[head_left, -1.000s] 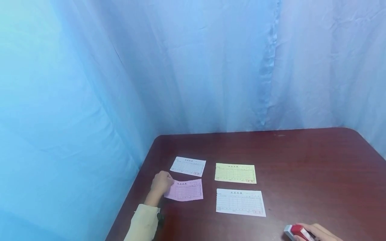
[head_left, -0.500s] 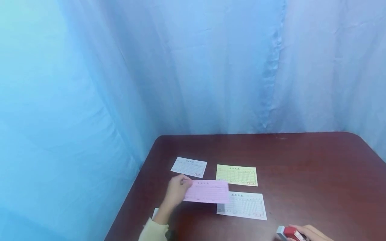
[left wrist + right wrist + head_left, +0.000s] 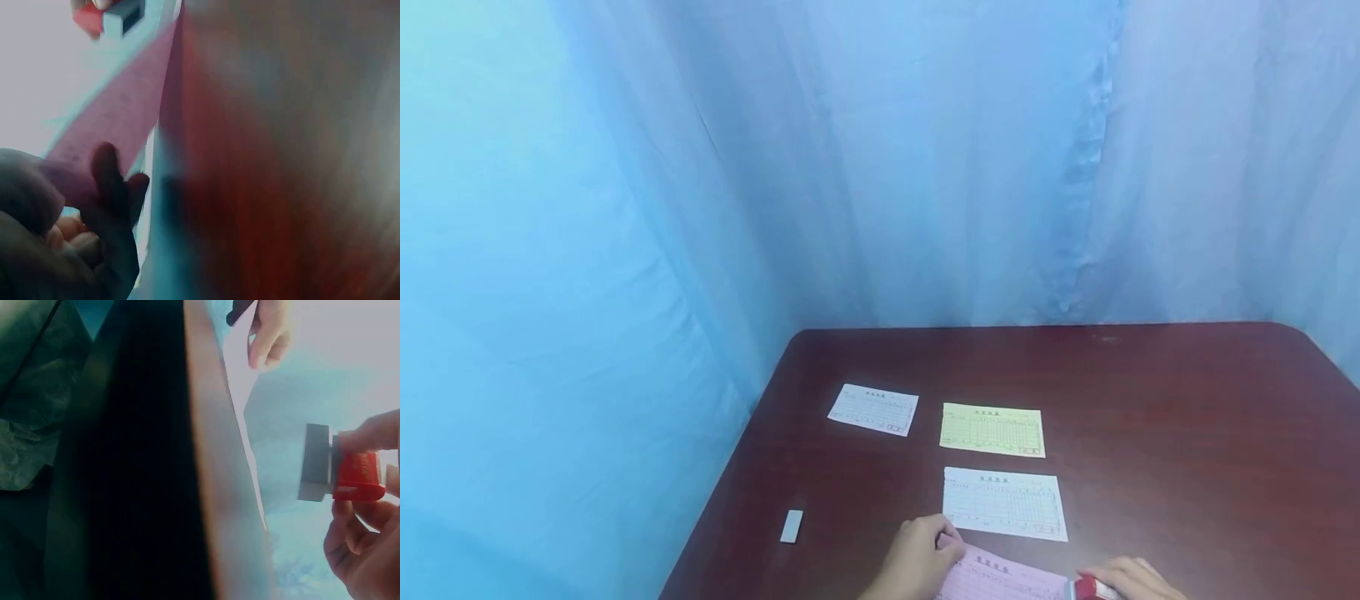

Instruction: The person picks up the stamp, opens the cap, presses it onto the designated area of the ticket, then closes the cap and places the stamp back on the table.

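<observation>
My left hand point(image 3: 919, 560) pinches the upper left corner of a pink printed form point(image 3: 1000, 577) at the table's near edge. In the left wrist view the pink form point(image 3: 125, 103) slants away from the fingers. My right hand point(image 3: 1131, 577) grips a red stamp with a grey end point(image 3: 1092, 588), beside the form's right end. The right wrist view shows the red stamp point(image 3: 359, 469) between thumb and fingers, its grey end facing away from the palm. Farther up lie a white form point(image 3: 1004, 502), a yellow form point(image 3: 992, 430) and another white form point(image 3: 874, 409).
A small pale rectangular block point(image 3: 792, 527) lies on the left of the dark red-brown table point(image 3: 1187, 433). Blue curtains point(image 3: 962, 167) hang behind the table and along its left side.
My left hand has lifted the pink form from the left and brought it right and toward me. The pale block, earlier behind the left arm, now shows. My right hand with the stamp shifted slightly left.
</observation>
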The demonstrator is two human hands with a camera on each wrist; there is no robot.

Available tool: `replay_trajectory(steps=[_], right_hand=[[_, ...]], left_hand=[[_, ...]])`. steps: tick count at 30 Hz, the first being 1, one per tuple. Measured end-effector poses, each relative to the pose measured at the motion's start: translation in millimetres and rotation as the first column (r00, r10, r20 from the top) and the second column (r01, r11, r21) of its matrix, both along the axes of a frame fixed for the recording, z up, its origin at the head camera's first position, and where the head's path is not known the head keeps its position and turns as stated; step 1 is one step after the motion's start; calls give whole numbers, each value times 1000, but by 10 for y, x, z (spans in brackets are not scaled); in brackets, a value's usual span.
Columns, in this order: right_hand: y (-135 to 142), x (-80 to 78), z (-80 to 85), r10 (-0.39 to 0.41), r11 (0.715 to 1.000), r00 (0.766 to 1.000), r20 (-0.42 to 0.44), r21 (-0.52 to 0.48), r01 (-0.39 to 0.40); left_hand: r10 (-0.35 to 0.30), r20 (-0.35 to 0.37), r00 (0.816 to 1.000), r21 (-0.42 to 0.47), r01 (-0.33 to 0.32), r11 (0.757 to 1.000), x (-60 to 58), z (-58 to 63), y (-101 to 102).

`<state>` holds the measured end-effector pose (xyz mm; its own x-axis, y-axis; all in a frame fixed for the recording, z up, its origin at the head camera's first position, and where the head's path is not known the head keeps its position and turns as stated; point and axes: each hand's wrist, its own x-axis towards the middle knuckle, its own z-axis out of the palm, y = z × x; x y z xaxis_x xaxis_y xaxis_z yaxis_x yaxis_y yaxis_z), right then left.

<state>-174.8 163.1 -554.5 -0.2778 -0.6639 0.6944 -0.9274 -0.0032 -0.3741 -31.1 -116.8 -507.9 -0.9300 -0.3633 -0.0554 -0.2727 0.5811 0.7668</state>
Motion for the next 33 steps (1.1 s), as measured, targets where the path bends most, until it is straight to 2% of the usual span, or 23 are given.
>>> replay_trajectory(steps=[3,9,13,20,24,33], right_hand=[[-91,103,30,2,1000,1000,6,-25,-1],[-250,200,18,93,989,995,-41,-112,-98],[-283,324,-19,70,991,997,-30,-109,-73],[-266,533,-17,-19,1000,1000,17,-17,19],[-272,589,-12,-15,1000,999,33,4,15],[-334,607,32,33,999,996,-87,-28,-35]], left_hand=[[-3,16,1000,-55,4,999,-22,0,43],[26,66,997,-160,-16,987,-29,44,81],[30,107,994,-193,-9,981,-9,38,115],[7,144,990,-273,33,962,-11,45,154],[-6,152,988,-301,52,952,-2,63,152],[-11,163,987,-308,61,949,-12,77,162]])
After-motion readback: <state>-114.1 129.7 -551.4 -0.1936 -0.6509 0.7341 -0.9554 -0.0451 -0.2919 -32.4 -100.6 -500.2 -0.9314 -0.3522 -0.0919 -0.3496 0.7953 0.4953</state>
